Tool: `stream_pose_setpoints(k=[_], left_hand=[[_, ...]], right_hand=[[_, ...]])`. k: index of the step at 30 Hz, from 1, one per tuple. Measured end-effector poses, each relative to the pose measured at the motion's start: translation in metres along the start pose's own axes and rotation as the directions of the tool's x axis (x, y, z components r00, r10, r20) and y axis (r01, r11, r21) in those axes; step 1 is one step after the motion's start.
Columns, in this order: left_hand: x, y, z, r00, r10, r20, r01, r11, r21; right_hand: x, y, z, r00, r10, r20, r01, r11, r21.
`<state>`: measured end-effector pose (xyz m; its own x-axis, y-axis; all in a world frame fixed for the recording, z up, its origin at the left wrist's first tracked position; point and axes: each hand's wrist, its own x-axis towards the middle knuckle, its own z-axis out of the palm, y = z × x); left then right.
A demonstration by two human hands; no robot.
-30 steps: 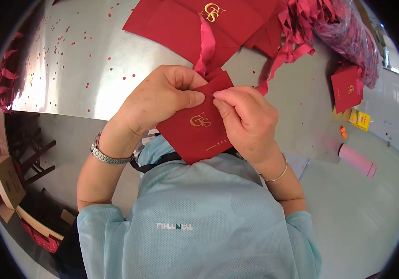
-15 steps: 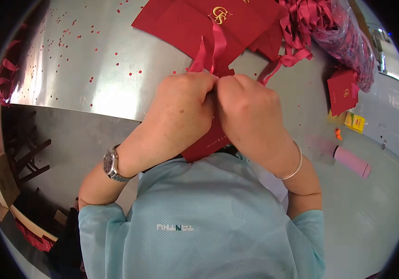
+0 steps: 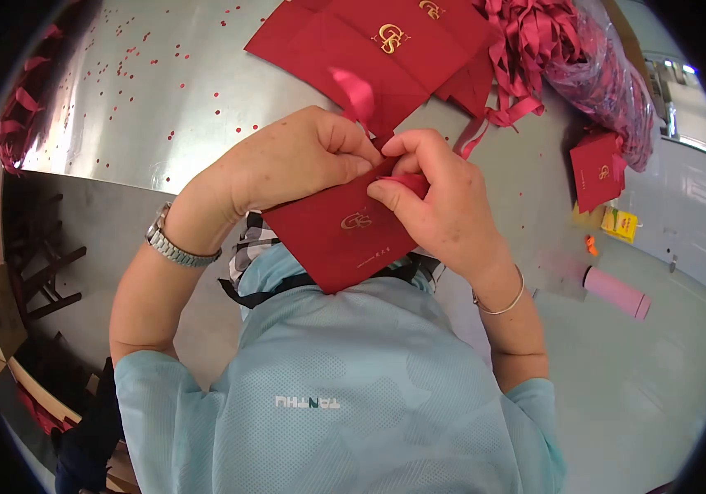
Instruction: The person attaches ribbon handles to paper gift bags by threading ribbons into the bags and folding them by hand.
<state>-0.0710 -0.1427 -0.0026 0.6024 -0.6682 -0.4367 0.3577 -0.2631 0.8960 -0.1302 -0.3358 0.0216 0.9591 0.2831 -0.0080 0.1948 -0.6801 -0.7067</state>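
A small red paper bag (image 3: 345, 239) with a gold logo is tilted in front of my waist, between my hands. My left hand (image 3: 303, 160) is closed at the bag's upper edge, with thumb and fingertips pinched together. On the other side, my right hand (image 3: 448, 198) curls its thumb and fingers round a red ribbon (image 3: 411, 183) near the same edge. A loose, blurred pink-red ribbon end (image 3: 357, 95) stands up behind the left fingers. The exact spot where ribbon meets bag is hidden by my fingers.
Flat red bags (image 3: 345, 49) with gold logos lie overlapping on the metal table (image 3: 155, 148). A heap of red ribbons (image 3: 534, 41) is beside a clear plastic bag (image 3: 608, 82). To the right are smaller red bags (image 3: 596, 173), a yellow packet (image 3: 619, 224) and a pink bottle (image 3: 617, 292).
My hands have parted slightly and turned, the left wrist swinging outward to the left. More of the bag's front shows now. The standing ribbon has shifted and blurred.
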Motion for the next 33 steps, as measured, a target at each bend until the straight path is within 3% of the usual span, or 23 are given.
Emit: stream_pose_setpoints(k=[2, 3, 5, 6, 7, 8, 10, 12, 14, 18, 22, 27, 30, 32, 33], left_hand=[[-0.002, 0.004, 0.000, 0.993, 0.119, 0.001, -0.116, 0.965, 0.237], [-0.001, 0.001, 0.002, 0.993, 0.119, 0.003, -0.116, 0.964, 0.240], [0.000, -0.008, 0.007, 0.931, 0.344, -0.118, -0.270, 0.871, 0.410], [-0.001, -0.008, 0.009, 0.932, 0.344, -0.119, -0.269, 0.871, 0.410], [-0.001, -0.008, 0.010, 0.920, 0.369, -0.134, -0.282, 0.858, 0.429], [-0.001, -0.007, 0.012, 0.907, 0.394, -0.149, -0.294, 0.845, 0.447], [-0.001, -0.006, 0.013, 0.904, 0.395, -0.162, -0.276, 0.830, 0.484], [0.000, -0.008, 0.015, 0.905, 0.391, -0.168, -0.256, 0.815, 0.520], [0.003, -0.014, 0.017, 0.876, 0.440, -0.199, -0.237, 0.751, 0.617], [0.006, -0.021, 0.014, 0.852, 0.472, -0.224, -0.126, 0.601, 0.789], [0.007, -0.027, 0.009, 0.852, 0.465, -0.242, -0.183, 0.697, 0.694], [0.007, -0.025, 0.006, 0.897, 0.382, -0.221, -0.174, 0.765, 0.620], [0.002, -0.024, 0.010, 0.892, 0.360, -0.275, -0.121, 0.774, 0.622], [-0.003, -0.030, 0.006, 0.841, 0.439, -0.318, -0.048, 0.644, 0.763], [-0.007, -0.034, 0.000, 0.862, 0.357, -0.360, -0.031, 0.746, 0.665]], right_hand=[[-0.002, 0.001, -0.001, 1.000, -0.014, -0.010, 0.014, 1.000, -0.009], [-0.004, 0.001, 0.000, 1.000, -0.021, -0.017, 0.021, 1.000, -0.014], [-0.009, 0.002, 0.005, 0.999, -0.028, -0.024, 0.028, 0.999, -0.019], [-0.011, 0.005, 0.011, 0.939, -0.256, -0.231, 0.195, 0.947, -0.256], [-0.016, 0.009, 0.017, 0.788, -0.497, -0.363, 0.283, 0.817, -0.503], [-0.030, 0.023, 0.029, 0.726, -0.568, -0.387, 0.341, 0.787, -0.514], [-0.059, 0.035, 0.036, 0.828, -0.536, -0.162, 0.456, 0.813, -0.361], [-0.063, 0.042, 0.049, 0.776, -0.581, -0.246, 0.474, 0.794, -0.381], [-0.062, 0.047, 0.051, 0.909, -0.412, -0.068, 0.388, 0.893, -0.227], [-0.058, 0.047, 0.046, 0.901, -0.435, -0.001, 0.424, 0.880, -0.214], [-0.058, 0.050, 0.043, 0.904, -0.427, 0.032, 0.425, 0.888, -0.177], [-0.056, 0.050, 0.045, 0.908, -0.417, -0.042, 0.408, 0.901, -0.148], [-0.054, 0.043, 0.043, 0.919, -0.393, 0.034, 0.390, 0.891, -0.233], [-0.055, 0.043, 0.043, 0.920, -0.389, 0.052, 0.389, 0.888, -0.246], [-0.056, 0.043, 0.042, 0.920, -0.386, 0.067, 0.390, 0.884, -0.260]])
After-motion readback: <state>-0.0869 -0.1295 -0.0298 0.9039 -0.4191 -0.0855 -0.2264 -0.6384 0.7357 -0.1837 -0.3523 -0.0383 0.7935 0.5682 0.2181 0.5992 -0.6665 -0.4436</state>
